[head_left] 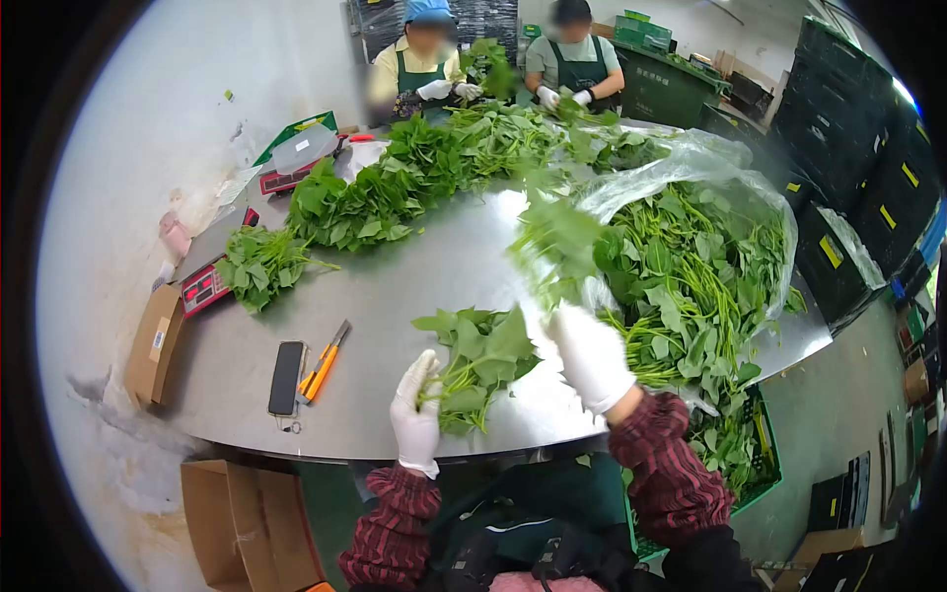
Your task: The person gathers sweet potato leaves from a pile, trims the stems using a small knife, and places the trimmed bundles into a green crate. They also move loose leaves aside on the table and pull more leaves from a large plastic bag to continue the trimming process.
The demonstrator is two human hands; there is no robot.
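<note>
My left hand (415,419), in a white glove, is closed around the stems of a small bunch of leafy greens (481,360) near the table's front edge. My right hand (592,360), also gloved, is smeared by motion. Blurred leafy stems (560,242) rise from its fingertips and appear held there. Just to the right, a large heap of long-stemmed greens (681,286) lies in an opened clear plastic bag (755,183). The fingers' exact grip on the right is hard to make out.
On the metal table (395,296) lie a phone (287,378), an orange-handled knife (324,363), a red scale (204,288) and piled greens (370,202). A green crate (764,464) stands below right, a cardboard box (252,523) below left. Two gloved co-workers (582,69) stand opposite.
</note>
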